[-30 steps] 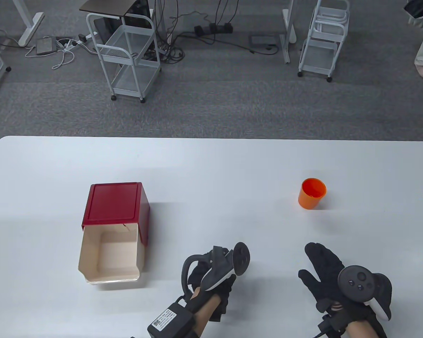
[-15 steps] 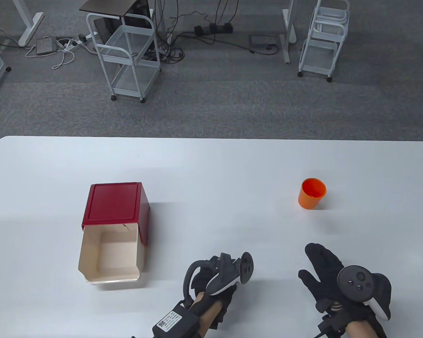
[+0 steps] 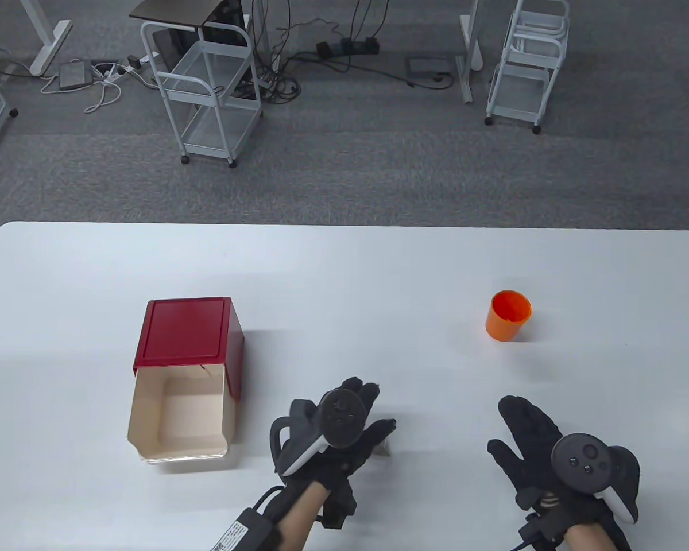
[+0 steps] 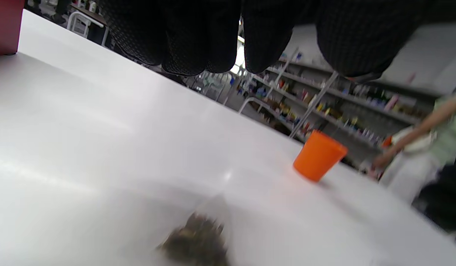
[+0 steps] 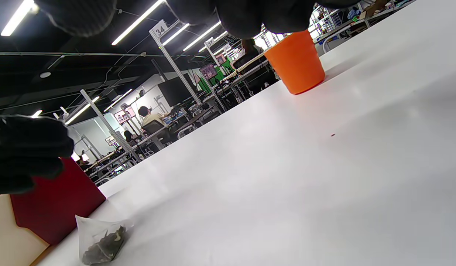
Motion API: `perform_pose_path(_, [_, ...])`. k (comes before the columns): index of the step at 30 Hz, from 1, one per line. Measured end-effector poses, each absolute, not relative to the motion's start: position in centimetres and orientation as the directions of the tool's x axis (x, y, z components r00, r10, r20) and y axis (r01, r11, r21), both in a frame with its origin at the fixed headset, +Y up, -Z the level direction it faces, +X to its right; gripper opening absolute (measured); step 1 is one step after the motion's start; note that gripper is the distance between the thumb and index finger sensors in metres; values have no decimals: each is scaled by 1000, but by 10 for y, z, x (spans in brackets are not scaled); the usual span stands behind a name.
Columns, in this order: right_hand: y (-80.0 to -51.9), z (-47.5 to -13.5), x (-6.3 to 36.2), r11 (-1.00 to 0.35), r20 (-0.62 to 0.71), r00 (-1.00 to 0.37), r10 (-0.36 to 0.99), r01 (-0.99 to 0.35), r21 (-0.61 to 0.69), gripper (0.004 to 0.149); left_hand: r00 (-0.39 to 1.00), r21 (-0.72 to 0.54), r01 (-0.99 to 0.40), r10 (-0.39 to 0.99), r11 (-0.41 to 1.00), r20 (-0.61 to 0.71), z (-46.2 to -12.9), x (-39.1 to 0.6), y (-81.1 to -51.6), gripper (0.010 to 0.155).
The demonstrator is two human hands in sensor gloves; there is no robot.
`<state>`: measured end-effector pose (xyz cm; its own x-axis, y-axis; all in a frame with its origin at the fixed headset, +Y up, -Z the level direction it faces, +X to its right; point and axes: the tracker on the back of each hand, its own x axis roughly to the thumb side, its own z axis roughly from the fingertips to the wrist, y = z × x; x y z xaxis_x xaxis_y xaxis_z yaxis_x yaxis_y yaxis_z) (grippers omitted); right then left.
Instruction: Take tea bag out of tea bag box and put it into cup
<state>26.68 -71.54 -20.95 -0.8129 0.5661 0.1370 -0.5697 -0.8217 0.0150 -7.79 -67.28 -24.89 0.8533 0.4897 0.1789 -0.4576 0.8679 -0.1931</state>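
The red tea bag box (image 3: 188,332) stands at the left with its cream drawer (image 3: 178,422) pulled out; the drawer shows nothing inside. The orange cup (image 3: 508,315) stands upright at the right. A tea bag (image 5: 102,242) lies on the table, also seen blurred in the left wrist view (image 4: 198,240). My left hand (image 3: 376,408) hovers palm down over it with fingers spread, not gripping it; only a white corner of the tea bag (image 3: 385,449) shows by the thumb. My right hand (image 3: 502,427) rests open and empty on the table, short of the cup.
The white table (image 3: 344,270) runs wide between box and cup. Its far edge borders grey carpet with two white wire carts (image 3: 209,86) and cables. In the right wrist view the cup (image 5: 296,62) stands ahead and the box (image 5: 54,199) at lower left.
My left hand has rolled from on its side to palm down, spread its fingers and shifted slightly left. The tea bag now shows on the table under it. The right hand has not moved.
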Motion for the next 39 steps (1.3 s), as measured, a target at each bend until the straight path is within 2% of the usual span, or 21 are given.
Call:
perform_pose_path(5, [-716, -209, 267, -821, 136, -812, 567, -570, 16, 73, 699, -154, -685, 702, 713, 140, -243, -120, -664, 67])
perform_pose_path(13, [-716, -209, 267, -821, 135, -812, 567, -571, 16, 73, 526, -121, -839, 848, 530, 66, -230, -158, -684, 65])
perform_pose_path(21, [-717, -210, 270, -819, 122, -812, 571, -574, 14, 73, 486, -160, -860, 873, 485, 32, -229, -162, -706, 64])
perform_pose_path(28, [-715, -211, 272, -821, 115, -815, 567, -570, 9, 73, 490, -170, -856, 871, 489, 38, -228, -161, -708, 63])
perform_pose_path(32, [-706, -216, 266, -852, 132, -845, 518, -523, 1, 73, 464, -183, -868, 885, 461, 33, -226, -160, -713, 63])
perform_pose_path(39, [-688, -231, 240, -934, 186, -918, 351, -358, -4, 73, 476, -197, -858, 878, 475, 47, -226, -159, -713, 63])
